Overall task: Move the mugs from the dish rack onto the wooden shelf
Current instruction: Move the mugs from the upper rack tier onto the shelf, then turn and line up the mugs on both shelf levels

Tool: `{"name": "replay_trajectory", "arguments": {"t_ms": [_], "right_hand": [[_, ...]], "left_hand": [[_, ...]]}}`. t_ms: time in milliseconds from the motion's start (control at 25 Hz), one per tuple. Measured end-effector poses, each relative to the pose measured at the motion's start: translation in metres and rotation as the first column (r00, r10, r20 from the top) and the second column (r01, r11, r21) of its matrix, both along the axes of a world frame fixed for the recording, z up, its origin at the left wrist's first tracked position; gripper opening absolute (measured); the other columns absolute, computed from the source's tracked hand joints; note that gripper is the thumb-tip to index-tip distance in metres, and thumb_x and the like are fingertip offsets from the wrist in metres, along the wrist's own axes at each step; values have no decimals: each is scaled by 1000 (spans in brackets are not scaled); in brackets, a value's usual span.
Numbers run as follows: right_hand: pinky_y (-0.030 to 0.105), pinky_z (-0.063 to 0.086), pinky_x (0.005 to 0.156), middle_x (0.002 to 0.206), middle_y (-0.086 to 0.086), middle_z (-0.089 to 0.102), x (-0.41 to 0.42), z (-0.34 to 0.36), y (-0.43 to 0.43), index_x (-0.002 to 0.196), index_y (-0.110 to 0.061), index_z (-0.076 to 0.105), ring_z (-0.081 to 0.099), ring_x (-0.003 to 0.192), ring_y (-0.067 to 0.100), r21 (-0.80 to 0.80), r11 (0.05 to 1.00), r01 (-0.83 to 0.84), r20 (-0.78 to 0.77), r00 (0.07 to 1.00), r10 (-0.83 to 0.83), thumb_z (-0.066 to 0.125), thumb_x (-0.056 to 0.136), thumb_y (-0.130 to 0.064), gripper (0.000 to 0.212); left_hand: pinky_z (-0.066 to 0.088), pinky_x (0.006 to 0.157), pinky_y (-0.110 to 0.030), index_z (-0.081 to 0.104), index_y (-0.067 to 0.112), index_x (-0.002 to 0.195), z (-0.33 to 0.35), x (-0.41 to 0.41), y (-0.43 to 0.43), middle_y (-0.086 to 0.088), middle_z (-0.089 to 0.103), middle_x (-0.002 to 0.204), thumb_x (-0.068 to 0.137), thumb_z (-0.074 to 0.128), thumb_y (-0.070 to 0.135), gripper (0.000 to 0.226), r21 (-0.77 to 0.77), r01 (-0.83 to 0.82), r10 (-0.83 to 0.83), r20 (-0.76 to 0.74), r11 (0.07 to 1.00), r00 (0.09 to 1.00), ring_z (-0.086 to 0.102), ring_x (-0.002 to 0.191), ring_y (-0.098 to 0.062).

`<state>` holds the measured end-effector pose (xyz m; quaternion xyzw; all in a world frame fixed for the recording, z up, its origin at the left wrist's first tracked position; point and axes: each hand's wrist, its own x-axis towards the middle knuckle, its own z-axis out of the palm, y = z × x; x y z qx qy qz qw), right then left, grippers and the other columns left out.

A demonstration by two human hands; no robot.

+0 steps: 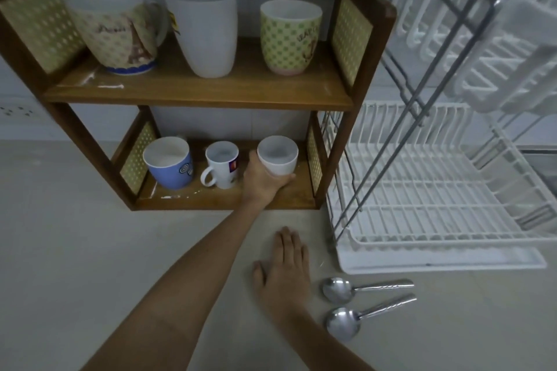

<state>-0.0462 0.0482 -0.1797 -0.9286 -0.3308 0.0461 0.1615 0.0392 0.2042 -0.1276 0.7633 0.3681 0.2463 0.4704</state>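
One white mug [278,154] is gripped by the left hand [261,182] at the lower shelf's [229,200] right end; it should be set flat before the fingers [283,180] are released. The right hand [283,272] lies flat and empty on the worktop [75,250].

Wooden shelf [199,93]: two tiers, dark frame, dotted green side panels. All mugs upright. Top tier holds three: Paris-print mug [116,31] at left, tall plain white mug [203,28] in the middle, green dotted mug [289,36] at right. Bottom tier: blue mug [170,164] at left, small white mug [221,164] with handle toward the front-left, plain white cup [278,155] at right, gripped from the side. White wire dish rack [422,190] sits just right of the shelf; its visible tiers are bare.
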Motion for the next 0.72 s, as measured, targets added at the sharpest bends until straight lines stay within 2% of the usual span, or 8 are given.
{"name": "replay_trajectory", "arguments": {"t_ms": [120,240,320,440,520,600,680,720], "right_hand": [[49,31,110,137,17,56,1,-5,-1,131,2,55,49,130,34,-8,1000,-24,1,1000,24,61,76,-41,70],[43,5,118,156,16,29,3,-6,-4,147,0,29,20,146,31,-9,998,-58,-37,998,58,45,90,-44,74],[40,-1,119,161,12,14,6,-3,-6,152,-3,15,5,149,27,-29,997,-76,-84,994,73,36,95,-45,74],[38,6,119,161,11,16,3,24,-3,152,-8,18,9,148,24,5,998,-65,-184,981,65,36,98,-44,67],[36,25,113,148,13,40,2,60,6,142,-10,38,32,138,27,265,963,-44,-223,969,105,47,97,-35,53],[36,43,97,122,4,60,6,114,21,121,-15,57,52,115,25,584,809,-73,-133,974,184,54,94,-24,29],[23,45,80,100,-8,60,14,182,43,105,-21,61,56,98,16,766,622,-160,34,977,209,54,93,-20,14],[18,42,76,96,-11,56,20,219,57,103,-23,60,55,94,13,798,571,-190,86,975,205,54,92,-20,13]], "left_hand": [[40,92,-29,37,11,132,1,-5,1,-9,55,131,58,88,30,91,-30,55,-56,-30,998,998,51,119,-24],[45,99,-38,40,9,133,8,-30,-6,-11,56,130,74,77,19,70,-34,103,-105,-85,994,991,54,118,-26],[47,98,-35,44,4,131,26,-56,-13,-13,59,126,82,67,7,54,8,131,-131,-64,991,989,57,115,-26],[49,91,-24,59,4,118,83,-99,-6,-11,66,115,87,61,2,31,174,219,-218,-22,960,976,64,105,-19],[52,81,-17,65,10,109,137,-127,8,-5,71,101,89,61,10,20,395,257,-285,11,882,959,65,92,-3],[51,73,-11,67,14,103,195,-149,29,2,71,91,89,60,20,17,670,171,-304,86,723,949,64,83,1],[52,72,-15,67,14,101,250,-158,56,4,69,88,89,58,23,17,795,9,-260,188,606,947,64,80,-1],[53,76,-19,66,15,103,276,-158,72,4,69,91,88,59,23,18,798,-53,-202,216,600,955,64,83,-3]]}}
